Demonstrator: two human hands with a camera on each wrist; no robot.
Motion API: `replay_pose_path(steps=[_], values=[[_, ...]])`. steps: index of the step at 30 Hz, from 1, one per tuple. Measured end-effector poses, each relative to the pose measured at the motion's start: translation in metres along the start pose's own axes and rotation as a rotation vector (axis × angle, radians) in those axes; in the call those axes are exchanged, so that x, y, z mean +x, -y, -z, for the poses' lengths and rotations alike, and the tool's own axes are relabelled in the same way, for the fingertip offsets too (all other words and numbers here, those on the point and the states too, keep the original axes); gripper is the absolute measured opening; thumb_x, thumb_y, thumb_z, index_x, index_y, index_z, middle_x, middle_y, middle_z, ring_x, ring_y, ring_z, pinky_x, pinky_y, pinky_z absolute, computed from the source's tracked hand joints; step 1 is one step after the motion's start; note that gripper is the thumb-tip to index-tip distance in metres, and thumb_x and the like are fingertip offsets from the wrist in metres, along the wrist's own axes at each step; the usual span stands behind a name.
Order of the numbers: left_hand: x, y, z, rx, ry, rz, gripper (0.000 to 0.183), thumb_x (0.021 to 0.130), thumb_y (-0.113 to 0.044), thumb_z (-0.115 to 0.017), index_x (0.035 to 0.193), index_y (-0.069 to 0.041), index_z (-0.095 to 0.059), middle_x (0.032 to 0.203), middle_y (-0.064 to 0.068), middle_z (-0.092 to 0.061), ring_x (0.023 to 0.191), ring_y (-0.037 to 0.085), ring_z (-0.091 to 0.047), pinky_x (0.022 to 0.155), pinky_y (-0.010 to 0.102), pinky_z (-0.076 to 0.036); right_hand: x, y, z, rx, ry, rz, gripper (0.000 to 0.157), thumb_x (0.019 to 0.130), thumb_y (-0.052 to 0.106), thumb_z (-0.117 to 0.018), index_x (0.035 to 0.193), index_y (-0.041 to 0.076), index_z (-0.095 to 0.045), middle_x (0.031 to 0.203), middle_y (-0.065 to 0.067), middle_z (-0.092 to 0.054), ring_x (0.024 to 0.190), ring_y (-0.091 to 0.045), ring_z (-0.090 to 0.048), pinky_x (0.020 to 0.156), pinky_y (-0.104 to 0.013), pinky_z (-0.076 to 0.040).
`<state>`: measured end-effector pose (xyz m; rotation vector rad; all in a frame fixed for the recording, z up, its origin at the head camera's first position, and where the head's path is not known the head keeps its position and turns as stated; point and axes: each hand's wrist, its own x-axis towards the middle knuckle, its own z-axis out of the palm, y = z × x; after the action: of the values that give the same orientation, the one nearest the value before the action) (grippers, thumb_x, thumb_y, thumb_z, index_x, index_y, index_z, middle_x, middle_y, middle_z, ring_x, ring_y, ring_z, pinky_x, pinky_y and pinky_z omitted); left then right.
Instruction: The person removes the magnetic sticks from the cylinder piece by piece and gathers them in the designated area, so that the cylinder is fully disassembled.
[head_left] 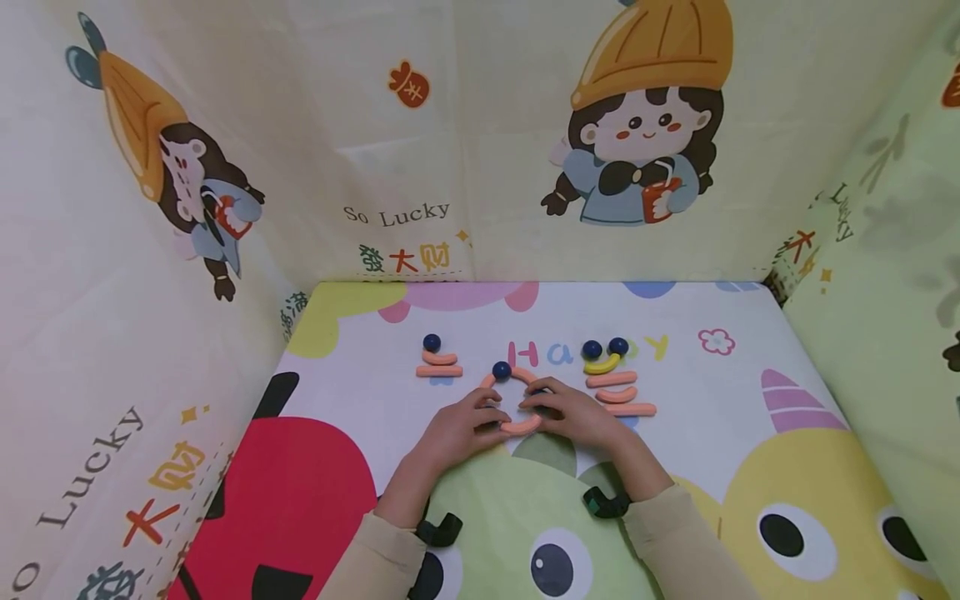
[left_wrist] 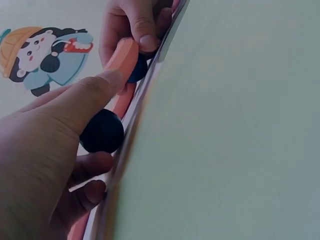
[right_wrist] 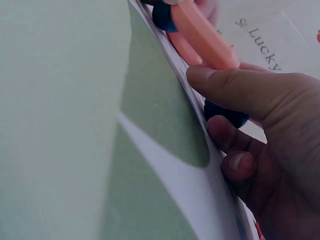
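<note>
Between the two hands, curved pink rods and dark blue balls form a ring on the printed mat (head_left: 705, 475). A dark blue ball (head_left: 502, 371) tops it, with a curved pink rod (head_left: 523, 376) sloping off to the right. At the near side, my left hand (head_left: 461, 427) and right hand (head_left: 576, 412) pinch opposite ends of another curved pink rod (head_left: 521, 427), thumbs on top. One ball (left_wrist: 102, 131) sits beneath the left thumb, and a second ball (right_wrist: 225, 114) lies under the right thumb. Fingers partly hide the ring's sides.
Behind on the left lie a dark blue ball (head_left: 432, 342), a curved pink rod (head_left: 439, 358) and a straight one (head_left: 439, 372). To the right are two balls (head_left: 592, 349), a yellow curved rod (head_left: 602, 366) and several pink rods (head_left: 611, 380). Printed cloth walls (head_left: 510, 158) surround the mat.
</note>
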<state>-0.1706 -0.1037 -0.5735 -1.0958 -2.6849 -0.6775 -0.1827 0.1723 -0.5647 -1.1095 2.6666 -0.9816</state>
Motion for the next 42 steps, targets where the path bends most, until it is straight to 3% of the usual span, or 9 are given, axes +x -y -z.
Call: replay_pose_path(steps=[6,10,12,16,23,29,35,42], values=[[-0.003,0.007,0.008,-0.045,0.007,0.058,0.024,0.091,-0.047,-0.067,0.111,-0.035,-0.072,0.132,-0.01,-0.057,0.1,0.007,-0.064,0.084,0.03,-0.054,-0.001,0.001,0.001,-0.004,0.017,-0.034,0.038,0.095,0.026,-0.067,0.133,0.027,-0.061,0.145,0.002,-0.047,0.122,-0.017,-0.057,0.096,-0.038,-0.051],[-0.007,0.017,0.019,-0.155,0.049,0.194,0.024,0.092,-0.049,-0.065,0.113,-0.038,-0.071,0.127,-0.018,-0.058,0.106,0.003,-0.061,0.091,0.031,-0.053,-0.001,0.001,0.0,-0.017,0.029,-0.076,0.037,0.095,0.027,-0.067,0.132,0.029,-0.061,0.146,0.005,-0.046,0.125,-0.017,-0.055,0.099,-0.039,-0.049],[-0.009,0.024,0.027,-0.208,0.061,0.269,0.023,0.092,-0.048,-0.066,0.113,-0.04,-0.07,0.116,-0.02,-0.061,0.1,0.003,-0.06,0.088,0.032,-0.053,-0.001,0.0,0.0,-0.015,0.031,-0.078,0.036,0.096,0.027,-0.066,0.131,0.029,-0.062,0.146,0.005,-0.046,0.127,-0.017,-0.054,0.1,-0.04,-0.049],[-0.015,0.043,0.042,-0.209,0.072,0.379,0.02,0.092,-0.043,-0.067,0.112,-0.041,-0.068,0.097,-0.019,-0.062,0.084,0.006,-0.055,0.077,0.031,-0.049,-0.001,-0.001,0.0,0.0,0.024,-0.063,0.035,0.095,0.026,-0.067,0.13,0.028,-0.064,0.144,0.004,-0.047,0.129,-0.018,-0.052,0.1,-0.04,-0.049],[-0.026,0.074,0.055,-0.275,0.074,0.537,0.013,0.093,-0.045,-0.066,0.106,-0.045,-0.066,0.103,-0.019,-0.062,0.095,0.007,-0.06,0.085,0.035,-0.051,-0.001,-0.001,0.0,0.001,0.022,-0.065,0.034,0.095,0.026,-0.067,0.129,0.029,-0.064,0.145,0.004,-0.047,0.13,-0.018,-0.052,0.101,-0.04,-0.049],[-0.026,0.088,0.058,-0.292,0.111,0.571,0.028,0.09,-0.05,-0.067,0.118,-0.047,-0.065,0.109,-0.017,-0.064,0.101,0.011,-0.061,0.088,0.038,-0.052,0.0,-0.003,-0.001,-0.001,0.02,-0.064,0.034,0.096,0.026,-0.067,0.129,0.03,-0.064,0.144,0.006,-0.047,0.13,-0.018,-0.052,0.101,-0.04,-0.049],[-0.022,0.093,0.062,-0.282,0.159,0.571,0.023,0.09,-0.046,-0.068,0.113,-0.043,-0.069,0.111,-0.014,-0.065,0.106,0.013,-0.06,0.093,0.039,-0.051,0.0,-0.002,0.0,-0.003,0.015,-0.061,0.035,0.096,0.027,-0.066,0.131,0.03,-0.063,0.144,0.006,-0.047,0.129,-0.018,-0.052,0.101,-0.04,-0.049],[-0.023,0.097,0.066,-0.275,0.154,0.593,0.028,0.091,-0.043,-0.069,0.118,-0.036,-0.069,0.108,-0.011,-0.067,0.105,0.014,-0.061,0.093,0.04,-0.051,0.0,0.0,-0.001,0.071,0.015,-0.179,0.047,0.096,0.029,-0.066,0.14,0.037,-0.052,0.148,0.015,-0.045,0.138,-0.016,-0.045,0.108,-0.045,-0.044]])
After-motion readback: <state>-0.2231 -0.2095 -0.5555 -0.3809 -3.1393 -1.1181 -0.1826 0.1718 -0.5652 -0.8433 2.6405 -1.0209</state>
